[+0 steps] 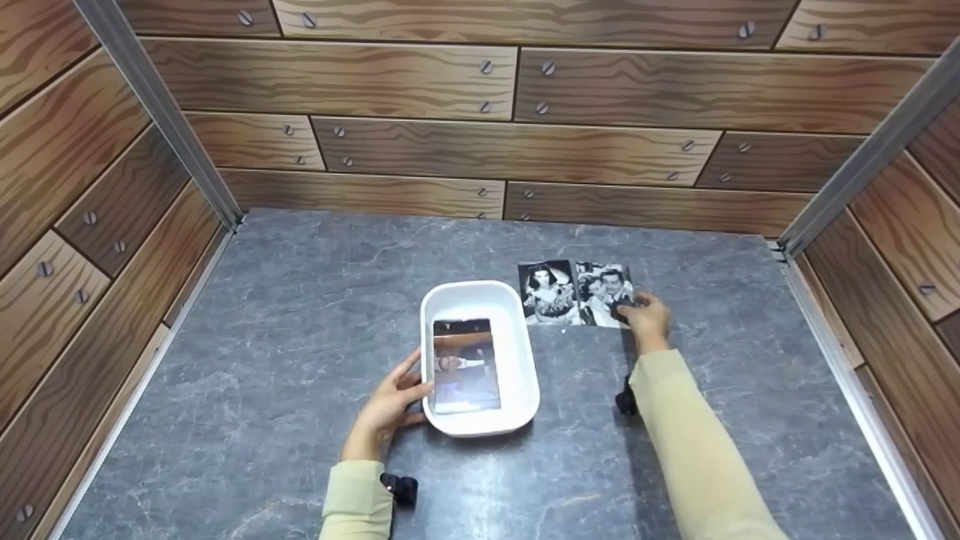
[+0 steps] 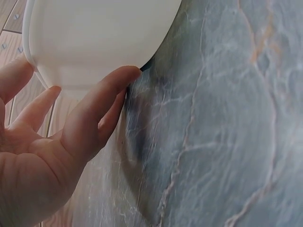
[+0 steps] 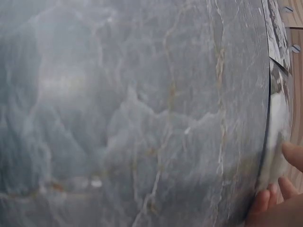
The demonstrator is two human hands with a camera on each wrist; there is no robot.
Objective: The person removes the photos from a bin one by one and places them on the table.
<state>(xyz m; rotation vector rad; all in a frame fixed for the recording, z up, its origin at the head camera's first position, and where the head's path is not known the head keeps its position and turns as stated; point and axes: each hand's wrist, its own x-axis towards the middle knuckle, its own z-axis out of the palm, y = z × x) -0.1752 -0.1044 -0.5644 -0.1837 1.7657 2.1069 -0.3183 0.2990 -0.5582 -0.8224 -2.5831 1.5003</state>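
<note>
Where wood-print walls (image 1: 510, 142) enclose | grey marble tabletop (image 1: 300, 300)

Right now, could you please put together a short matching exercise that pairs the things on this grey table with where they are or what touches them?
Things:
1. white tub
2. colour photo
3. black-and-white photo on the right
4. black-and-white photo on the left

Places:
A. lies flat inside the tub
B. touched at its near right corner by the right hand
C. steadied on its side by the left hand
D. lies on the table between the tub and the other black-and-white photo, touched by neither hand

Pairs: 1-C, 2-A, 3-B, 4-D
</note>
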